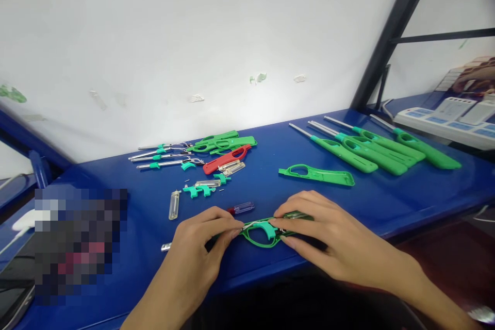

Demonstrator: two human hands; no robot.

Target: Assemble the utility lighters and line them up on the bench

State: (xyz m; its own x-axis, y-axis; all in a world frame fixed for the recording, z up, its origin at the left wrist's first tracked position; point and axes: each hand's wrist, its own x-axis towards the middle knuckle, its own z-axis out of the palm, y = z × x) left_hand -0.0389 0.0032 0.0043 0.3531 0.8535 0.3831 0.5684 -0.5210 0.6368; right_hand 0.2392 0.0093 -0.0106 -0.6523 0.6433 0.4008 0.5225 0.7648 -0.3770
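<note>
A green lighter half-shell (258,244) lies near the table's front edge, with a teal trigger (266,229) and thin wires inside its loop. My left hand (207,240) pinches its left end, thumb and forefinger together near the wire. A metal tube tip (166,247) sticks out to the left of that hand. My right hand (315,229) grips the shell's right part, fingers on top and thumb at the lower edge. Just behind the shell lies a screwdriver (243,208) with a clear handle.
Green half-shells (234,144), a red one (226,160), metal tubes (166,164), teal triggers (199,191) and clear tanks (174,205) lie back left. One green shell (317,175) and several lighters (344,154) lie right. A pixelated area covers the left. A power strip (448,124) sits far right.
</note>
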